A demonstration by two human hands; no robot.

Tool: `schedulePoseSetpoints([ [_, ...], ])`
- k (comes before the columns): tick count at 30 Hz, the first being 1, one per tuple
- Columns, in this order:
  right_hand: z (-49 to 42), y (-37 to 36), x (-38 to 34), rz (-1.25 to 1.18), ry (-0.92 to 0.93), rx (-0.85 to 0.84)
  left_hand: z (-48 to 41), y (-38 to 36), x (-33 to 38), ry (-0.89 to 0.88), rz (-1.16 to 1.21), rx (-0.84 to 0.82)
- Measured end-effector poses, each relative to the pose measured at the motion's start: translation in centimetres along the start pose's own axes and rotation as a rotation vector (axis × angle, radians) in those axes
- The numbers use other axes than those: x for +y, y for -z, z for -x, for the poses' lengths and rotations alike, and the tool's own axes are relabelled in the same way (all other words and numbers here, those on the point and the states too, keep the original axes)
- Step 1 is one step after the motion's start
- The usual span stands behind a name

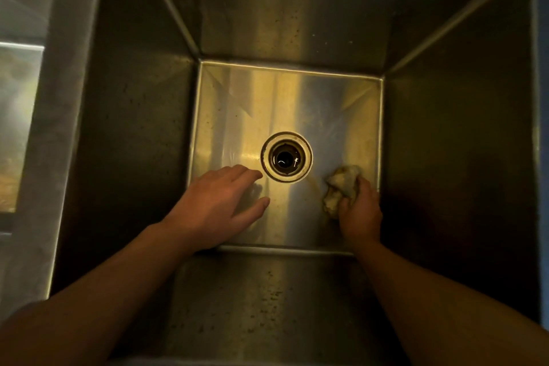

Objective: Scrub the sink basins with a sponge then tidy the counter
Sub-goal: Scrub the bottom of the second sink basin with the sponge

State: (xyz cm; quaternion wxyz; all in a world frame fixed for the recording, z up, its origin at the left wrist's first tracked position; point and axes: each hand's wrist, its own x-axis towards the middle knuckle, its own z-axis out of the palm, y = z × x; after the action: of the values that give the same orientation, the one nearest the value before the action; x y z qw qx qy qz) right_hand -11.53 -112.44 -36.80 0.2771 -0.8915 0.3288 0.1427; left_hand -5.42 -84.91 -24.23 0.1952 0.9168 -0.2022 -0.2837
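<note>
Down low, sponge [341,187] in right hand [361,215].

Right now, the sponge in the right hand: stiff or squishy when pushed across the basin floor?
Probably soft: the sponge looks crumpled where the right hand grips it. Likely light, as one hand alone holds it. Its ragged surface may drag rather than glide on the basin floor.

Bare left hand [214,205] and right hand [361,214], bare forearms [104,291].

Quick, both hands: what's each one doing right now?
Left hand: open, holding nothing, beside the drain.
Right hand: holding the sponge.
</note>
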Motion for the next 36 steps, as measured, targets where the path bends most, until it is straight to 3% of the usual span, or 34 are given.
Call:
schedulePoseSetpoints([
  [5,0.9,-2.7,-2.9,-0.101,-0.046,0.024,-0.9,-0.7,-1.3,0.061,0.041,0.044],
  [10,0.6,-4.7,-5.8,-0.151,0.024,-0.033,-1.1,-1.1,-1.3,0.068,0.064,0.038],
  [14,-0.2,-4.2,-6.5,-0.162,0.142,-0.076,-1.3,-0.9,-1.5,0.100,0.099,0.059],
  [19,-3.5,0.0,-5.4,-0.029,0.330,0.026,-1.5,-0.9,-1.4,0.094,0.089,0.072],
  [23,-6.1,0.0,-5.2,0.067,0.251,0.011,-1.7,-1.0,-1.6,0.088,0.085,0.099],
  [28,-5.8,-2.9,-7.5,-0.064,0.196,0.084,-1.7,-0.8,-2.2,0.130,0.103,0.139],
  [36,-5.7,-6.5,-12.8,-0.030,0.478,-0.127,-1.9,-0.7,-2.8,0.169,0.108,0.176],
])
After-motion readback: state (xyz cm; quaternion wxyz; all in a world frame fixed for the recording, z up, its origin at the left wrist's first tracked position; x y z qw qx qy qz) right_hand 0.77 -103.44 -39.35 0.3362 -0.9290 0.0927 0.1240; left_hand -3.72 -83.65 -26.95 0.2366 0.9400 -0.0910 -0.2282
